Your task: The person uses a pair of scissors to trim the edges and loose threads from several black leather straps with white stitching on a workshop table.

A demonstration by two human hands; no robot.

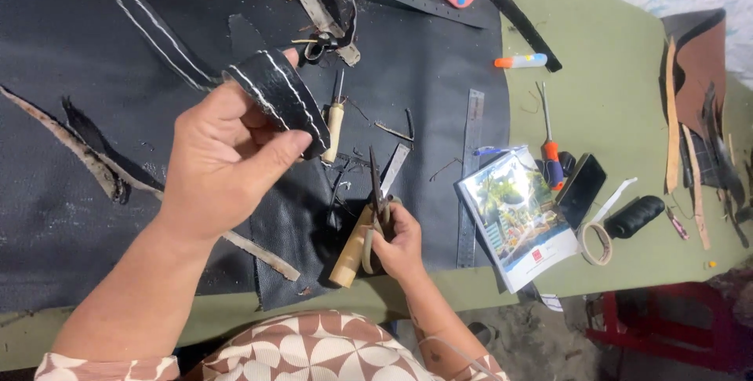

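Fingers of the left hand (pixel 223 157) pinch a black leather strap (pixel 282 98) raised over the bench (pixel 612 75). Right hand (pixel 401 244) closes round scissors (pixel 379 200), its fingertips hidden; nearby dark scraps (pixel 345 193) are indistinct.

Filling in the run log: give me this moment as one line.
left hand: holds black leather strap raised | right hand: grips scissors | under: black leather sheet on green table
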